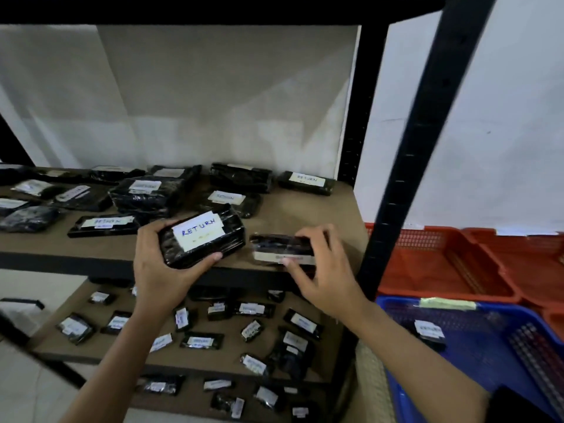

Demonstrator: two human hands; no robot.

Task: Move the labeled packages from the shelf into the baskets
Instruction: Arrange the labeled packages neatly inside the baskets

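— What does each hand have?
— The left hand (161, 264) has its grip wrapped round a black package labelled RETURN (202, 238), held just above the front edge of the shelf (305, 206). The right hand (323, 267) pinches a second black package (282, 248), label blurred, at that same edge.
— And the baskets?
— A blue basket (488, 361) sits low on the right with one labelled package (428, 331) inside; a red basket (442, 264) stands behind it.
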